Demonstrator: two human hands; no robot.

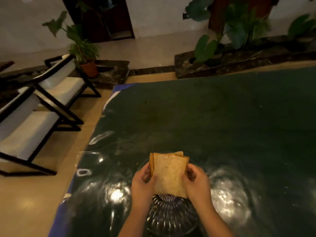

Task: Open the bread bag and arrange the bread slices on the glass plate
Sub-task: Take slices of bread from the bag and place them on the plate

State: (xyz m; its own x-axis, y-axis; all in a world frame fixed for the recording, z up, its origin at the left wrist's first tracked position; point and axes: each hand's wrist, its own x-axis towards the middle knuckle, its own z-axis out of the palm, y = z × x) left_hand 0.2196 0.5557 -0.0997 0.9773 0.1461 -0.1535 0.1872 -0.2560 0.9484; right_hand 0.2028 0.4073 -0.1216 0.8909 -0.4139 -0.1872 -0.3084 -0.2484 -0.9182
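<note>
A small stack of tan bread slices (168, 173) is held upright between both hands, above the near part of the table. My left hand (142, 184) grips the stack's left edge and my right hand (196, 183) grips its right edge. Below the hands lies the ribbed glass plate (168, 214), its fluted pattern visible under the bread's lower edge. No bread bag can be seen in this view.
The table wears a dark green cloth under shiny clear plastic (222, 125) with bright light glare near the plate. Two white-cushioned black chairs (42, 103) stand to the left on the floor. Potted plants (83, 53) line the far side.
</note>
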